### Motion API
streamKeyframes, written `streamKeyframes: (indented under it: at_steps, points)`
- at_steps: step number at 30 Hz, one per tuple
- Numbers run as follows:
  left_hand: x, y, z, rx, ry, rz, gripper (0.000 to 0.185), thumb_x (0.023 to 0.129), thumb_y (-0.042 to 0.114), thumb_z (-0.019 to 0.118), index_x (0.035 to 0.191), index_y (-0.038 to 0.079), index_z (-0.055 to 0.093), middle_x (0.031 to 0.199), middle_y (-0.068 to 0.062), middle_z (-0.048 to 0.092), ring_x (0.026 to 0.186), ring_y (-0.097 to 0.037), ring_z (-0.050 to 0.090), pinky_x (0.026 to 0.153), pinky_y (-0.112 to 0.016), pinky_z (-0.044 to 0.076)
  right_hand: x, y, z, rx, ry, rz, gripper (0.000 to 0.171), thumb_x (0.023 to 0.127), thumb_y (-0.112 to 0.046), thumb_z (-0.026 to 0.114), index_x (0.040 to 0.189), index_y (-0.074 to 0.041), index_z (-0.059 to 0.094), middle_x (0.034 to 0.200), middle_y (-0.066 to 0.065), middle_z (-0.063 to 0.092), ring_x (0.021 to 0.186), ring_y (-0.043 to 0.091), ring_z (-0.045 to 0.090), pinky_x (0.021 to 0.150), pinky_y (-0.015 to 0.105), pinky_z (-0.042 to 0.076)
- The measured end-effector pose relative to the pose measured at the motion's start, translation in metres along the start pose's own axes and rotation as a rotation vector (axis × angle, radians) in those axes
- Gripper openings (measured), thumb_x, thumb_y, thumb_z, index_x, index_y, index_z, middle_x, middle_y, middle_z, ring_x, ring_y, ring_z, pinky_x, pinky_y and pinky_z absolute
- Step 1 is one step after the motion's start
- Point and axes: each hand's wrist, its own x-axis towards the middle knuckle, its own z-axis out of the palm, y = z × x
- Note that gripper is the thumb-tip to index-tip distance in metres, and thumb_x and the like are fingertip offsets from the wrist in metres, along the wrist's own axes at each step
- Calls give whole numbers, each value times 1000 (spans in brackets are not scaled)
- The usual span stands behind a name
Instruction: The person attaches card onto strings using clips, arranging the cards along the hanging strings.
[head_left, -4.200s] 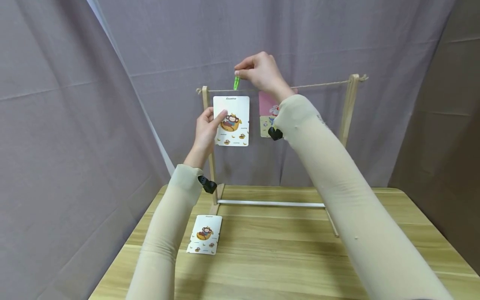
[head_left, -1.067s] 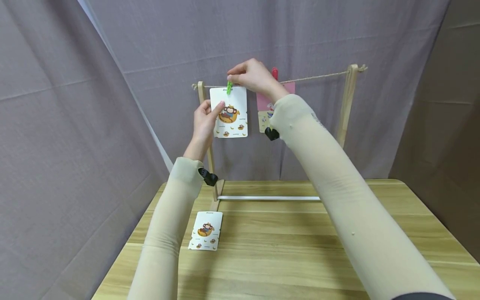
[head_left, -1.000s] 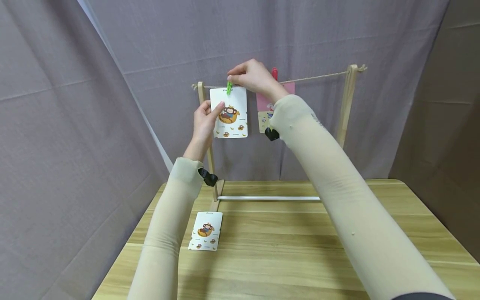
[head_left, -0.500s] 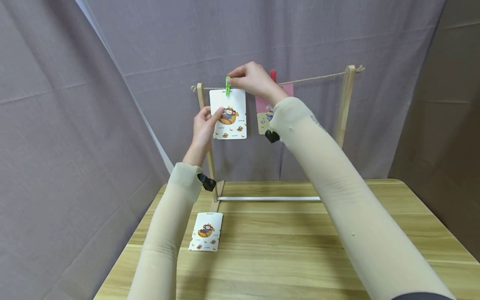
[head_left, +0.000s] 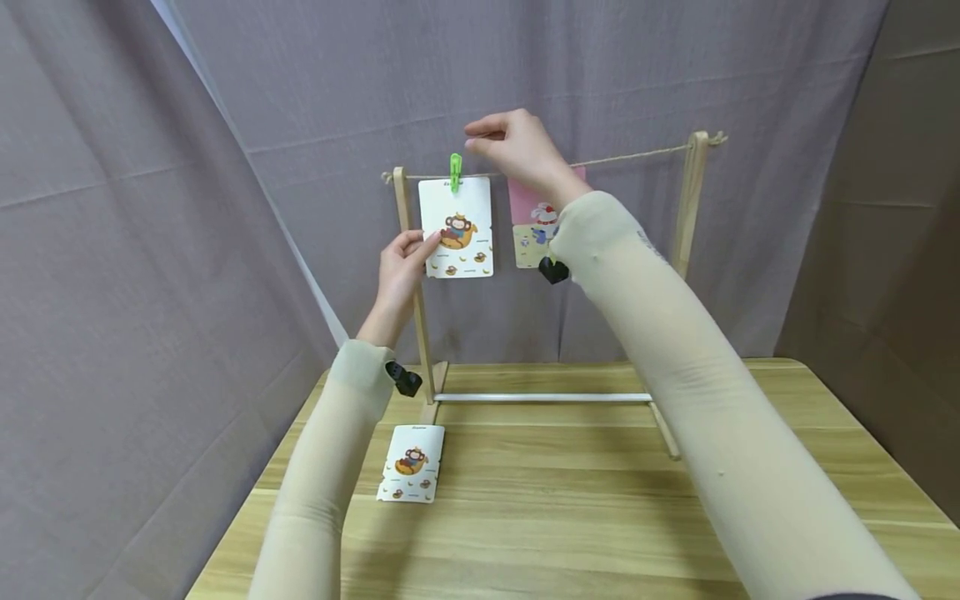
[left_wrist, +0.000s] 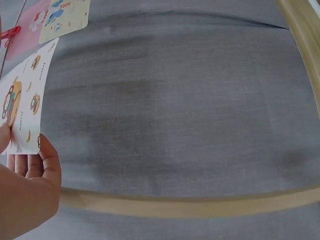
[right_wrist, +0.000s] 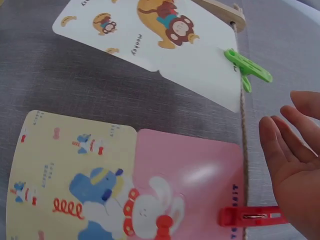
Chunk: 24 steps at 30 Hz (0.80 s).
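Observation:
A white monkey card (head_left: pixel 459 242) hangs from the rope line, held by a green clothespin (head_left: pixel 454 172) at its top edge. My left hand (head_left: pixel 401 271) holds that card by its left edge, thumb in front and fingers behind, as the left wrist view also shows. Up and to the right of the clothespin is my right hand (head_left: pixel 521 154), its fingers apart from it and nothing between them. In the right wrist view the green clothespin (right_wrist: pixel 247 65) grips both card and rope. A pink and yellow card (right_wrist: pixel 135 185) hangs beside it under a red clothespin (right_wrist: pixel 252 216).
A wooden stand with a left post (head_left: pixel 422 333), a right post (head_left: pixel 690 208) and a white bottom rod (head_left: pixel 540 397) carries the rope (head_left: pixel 630 156). Another monkey card (head_left: pixel 411 463) lies on the wooden table (head_left: pixel 555 517) near the stand's left foot. Grey cloth (head_left: pixel 300 125) surrounds the table.
The green clothespin has come down onto the card and rope. My right hand has let go of it and moved up to the right. My left hand has slid lower along the card's edge.

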Motion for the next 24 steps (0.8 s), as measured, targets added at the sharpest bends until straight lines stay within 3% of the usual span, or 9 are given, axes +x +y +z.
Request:
streamKeyframes:
  at_steps: [13,24]
  points:
    - [-8,-5,-19,57,-13,-22,9,94,12,73,96,6,67,83,0,70,71,-11,62,68,-23,53,-16,-13,-24,-57,19,-28,39,102,-27,60,138,-11,62,133,4,65,117,13,61,100,24,45]
    - [-11,-7,-31,60,-21,-37,10,94,15,74,93,8,68,79,1,71,70,-13,65,70,-27,54,-25,-9,-47,-45,41,8,40,102,-28,61,138,-11,62,136,3,64,118,11,60,102,25,44]
